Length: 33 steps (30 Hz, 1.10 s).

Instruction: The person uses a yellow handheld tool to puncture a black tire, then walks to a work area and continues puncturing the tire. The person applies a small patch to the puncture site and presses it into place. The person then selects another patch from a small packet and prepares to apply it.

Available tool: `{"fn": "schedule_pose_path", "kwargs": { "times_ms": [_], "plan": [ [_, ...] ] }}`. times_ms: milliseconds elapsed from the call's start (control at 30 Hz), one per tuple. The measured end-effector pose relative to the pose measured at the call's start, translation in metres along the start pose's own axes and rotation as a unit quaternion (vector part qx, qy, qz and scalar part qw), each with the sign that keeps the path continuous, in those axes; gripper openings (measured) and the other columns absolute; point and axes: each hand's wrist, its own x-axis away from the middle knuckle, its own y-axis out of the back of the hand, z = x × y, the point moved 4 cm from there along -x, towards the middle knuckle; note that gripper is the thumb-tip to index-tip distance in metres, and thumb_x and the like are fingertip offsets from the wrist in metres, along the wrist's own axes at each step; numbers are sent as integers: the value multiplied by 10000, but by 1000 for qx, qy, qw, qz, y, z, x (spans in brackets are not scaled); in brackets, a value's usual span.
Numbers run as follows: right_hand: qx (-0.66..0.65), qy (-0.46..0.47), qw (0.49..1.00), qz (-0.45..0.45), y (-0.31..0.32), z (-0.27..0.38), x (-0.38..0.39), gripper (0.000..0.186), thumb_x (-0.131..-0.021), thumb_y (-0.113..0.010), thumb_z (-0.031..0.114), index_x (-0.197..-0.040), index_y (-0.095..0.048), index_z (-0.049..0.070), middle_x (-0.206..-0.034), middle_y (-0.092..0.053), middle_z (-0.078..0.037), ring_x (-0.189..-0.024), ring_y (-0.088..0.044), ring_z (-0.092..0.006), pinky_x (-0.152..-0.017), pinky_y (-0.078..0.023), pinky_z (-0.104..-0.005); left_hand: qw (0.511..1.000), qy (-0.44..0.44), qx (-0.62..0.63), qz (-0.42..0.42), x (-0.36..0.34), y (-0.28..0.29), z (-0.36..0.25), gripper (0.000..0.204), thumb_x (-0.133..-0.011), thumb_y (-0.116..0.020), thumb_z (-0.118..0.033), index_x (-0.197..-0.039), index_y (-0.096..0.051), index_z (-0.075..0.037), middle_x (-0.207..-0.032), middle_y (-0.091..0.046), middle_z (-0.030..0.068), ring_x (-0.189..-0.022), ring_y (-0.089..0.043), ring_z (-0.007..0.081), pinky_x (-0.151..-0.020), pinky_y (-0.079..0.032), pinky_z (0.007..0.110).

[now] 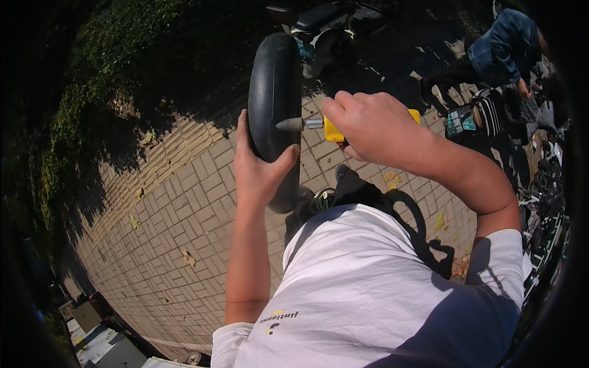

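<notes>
My left hand (264, 162) grips a black rubber inner tube (274, 92), rounded and inflated, held upright in front of me. Its thumb lies on the near side and the fingers wrap the left side. In my right hand (380, 126) is a yellow hand-held grinder (334, 130), the fist closed round its body. A grey cone-shaped grinding bit (289, 124) sticks out to the left from a silver shank. The cone's tip overlaps the tube's surface; whether it presses on the rubber I cannot tell. Most of the grinder is hidden by my fingers.
Brick paving (190, 214) with scattered dry leaves lies below. Dark green bushes (116, 55) line the far left. Another person in blue clothing (506, 49) bends at the far right, near parked bikes (540, 208). Pale boxes (110, 343) stand at the lower left.
</notes>
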Motion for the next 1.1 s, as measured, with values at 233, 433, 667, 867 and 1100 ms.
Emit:
{"fn": "schedule_pose_path", "kwargs": {
  "times_ms": [233, 433, 667, 867, 1100],
  "plan": [
    [2, 0, 1000, -1, -2, 3, -1, 371, -746, -815, 111, -1047, -626, 7, -895, -704, -124, -766, -748, -250, -630, -613, -339, 1000, 3, -7, 1, -1, 2, 1, 1089, -690, -859, -248, -1576, -286, 20, -1242, -661, 236, -1067, -696, 286, -906, -572, 371],
    [-1, -24, 999, 42, -8, 5, -4, 533, -687, -878, 143, -1127, -604, 20, -953, -677, -108, -837, -732, -252, -681, -607, -343, 1000, 13, -2, 3, -3, 5, 4, 1088, -689, -860, -254, -1573, -291, 28, -1244, -660, 234, -1063, -693, 283, -899, -571, 365],
    [3, -35, 999, 32, -9, 8, -9, 599, -661, -904, 154, -1159, -600, 22, -971, -664, -99, -868, -725, -255, -687, -601, -339, 1000, 5, -5, -8, -6, 9, 4, 1079, -688, -858, -240, -1568, -296, 32, -1204, -675, 220, -1034, -700, 262, -875, -575, 359],
    [-4, -31, 999, 33, -10, 8, -10, 565, -665, -901, 150, -1125, -598, 26, -955, -654, -102, -854, -722, -261, -693, -601, -342, 1000, -5, -18, -14, -6, 11, 1, 1064, -697, -853, -215, -1566, -292, 35, -1181, -684, 211, -1009, -708, 257, -862, -580, 357],
    [1, 0, 1000, 28, -10, 10, -10, 431, -731, -830, 126, -1084, -609, 15, -920, -685, -124, -802, -741, -262, -650, -604, -340, 999, 15, 29, -4, -4, 8, 0, 1044, -712, -842, -175, -1567, -283, 35, -1158, -685, 200, -981, -709, 250, -848, -583, 349]
  ]
}}
